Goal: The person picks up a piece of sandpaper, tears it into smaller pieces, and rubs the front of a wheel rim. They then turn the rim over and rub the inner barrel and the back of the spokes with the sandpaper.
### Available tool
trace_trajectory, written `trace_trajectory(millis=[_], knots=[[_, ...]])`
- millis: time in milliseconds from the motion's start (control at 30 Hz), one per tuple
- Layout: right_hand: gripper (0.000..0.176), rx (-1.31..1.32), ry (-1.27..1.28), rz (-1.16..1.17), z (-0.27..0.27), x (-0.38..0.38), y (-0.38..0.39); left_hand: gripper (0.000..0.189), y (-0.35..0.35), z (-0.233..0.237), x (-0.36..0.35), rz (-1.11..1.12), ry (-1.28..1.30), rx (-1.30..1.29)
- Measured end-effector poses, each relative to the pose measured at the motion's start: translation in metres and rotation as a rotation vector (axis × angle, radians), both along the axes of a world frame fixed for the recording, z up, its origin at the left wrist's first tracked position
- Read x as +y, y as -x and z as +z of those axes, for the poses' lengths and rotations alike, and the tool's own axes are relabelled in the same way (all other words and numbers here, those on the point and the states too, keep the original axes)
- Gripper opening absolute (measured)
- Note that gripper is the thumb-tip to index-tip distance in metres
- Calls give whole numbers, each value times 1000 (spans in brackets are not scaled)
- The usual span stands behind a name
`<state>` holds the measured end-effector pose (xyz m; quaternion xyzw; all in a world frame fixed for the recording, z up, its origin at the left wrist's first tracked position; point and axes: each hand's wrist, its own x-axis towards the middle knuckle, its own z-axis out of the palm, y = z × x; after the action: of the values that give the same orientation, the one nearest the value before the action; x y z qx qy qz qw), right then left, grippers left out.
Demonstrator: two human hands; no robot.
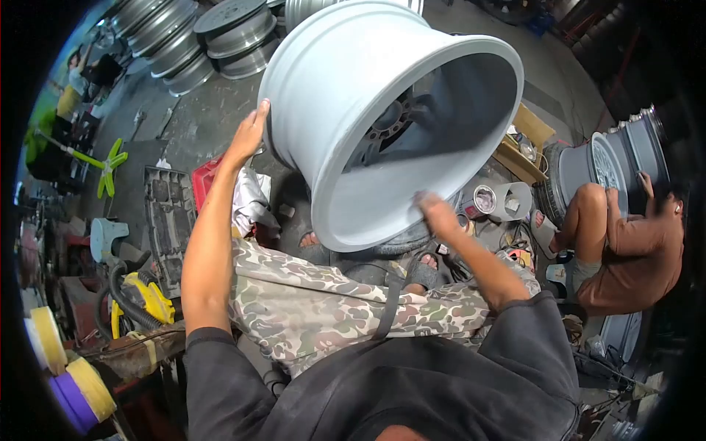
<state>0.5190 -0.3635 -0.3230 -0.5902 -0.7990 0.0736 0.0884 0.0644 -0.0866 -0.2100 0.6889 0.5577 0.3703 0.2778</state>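
A large grey wheel rim (pixel 353 81) stands tilted in front of me, its hollow barrel facing me and its spoked centre deep inside. My left hand (pixel 252 134) is closed on its far left edge, with part of the fingers hidden behind the flange. At the lower inside lip, my right hand (pixel 441 217) is curled and blurred by motion. A small dark patch shows at its fingertips, too smeared to name. Under the rim lies a black tyre (pixel 401 242), close to my feet. A camouflage cloth (pixel 316 294) covers my lap.
Stacked rims (pixel 239 44) stand at the back left. A cardboard box (pixel 526 143) and a white bucket (pixel 512 200) sit right of the rim. At the right, a co-worker (pixel 632 257) crouches by other wheels. A yellow-black machine (pixel 143 298) and tape rolls (pixel 81 393) are at left.
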Motion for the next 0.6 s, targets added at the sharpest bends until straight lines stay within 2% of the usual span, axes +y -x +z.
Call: trace_trajectory(millis=[33, 100, 133, 200, 233, 267, 300, 333, 367, 433, 500, 533, 567, 600], knots=[[48, -146, -86, -27, -15, 10, -24, 92, 5, 0, -2, 10, 9, 3], [47, -163, -171, -43, -13, 12, -25, 109, 12, 2, -5, -32, 695, -95], [45, -185, -263, -71, -12, 11, -25, 115, 14, -11, -3, -31, 666, -148], [41, 100, 8, -110, -28, -6, 32, 118, 8, -13, -9, -45, 613, -195], [33, 305, 100, -217, 4, -18, 89, 121, 3, -15, -13, -59, 558, -243], [30, 495, 121, -229, -7, -23, 133, 121, -5, -15, -17, -57, 566, -245], [27, 754, -6, -159, 33, -27, 176, 123, -13, -12, -22, -70, 524, -319], [32, 940, 111, -224, 92, -24, 202, 126, -18, -9, -28, -84, 485, -386], [32, 948, 120, -234, 103, -24, 204, 126, -21, -1, -35, -85, 497, -376], [38, 1017, 67, -41, 112, -16, 200, 129, -25, 16, -44, -134, 650, -457], [39, 714, 54, 44, 39, -10, 152, 129, -27, 17, -42, -162, 632, -443], [37, 565, 103, -12, 14, -3, 116, 129, -25, 16, -42, -180, 615, -427], [35, 404, 36, -15, -8, 6, 75, 129, -23, 10, -39, -171, 612, -429], [36, 228, -12, -4, -6, 18, 41, 129, -22, 0, -35, -128, 549, -399]])
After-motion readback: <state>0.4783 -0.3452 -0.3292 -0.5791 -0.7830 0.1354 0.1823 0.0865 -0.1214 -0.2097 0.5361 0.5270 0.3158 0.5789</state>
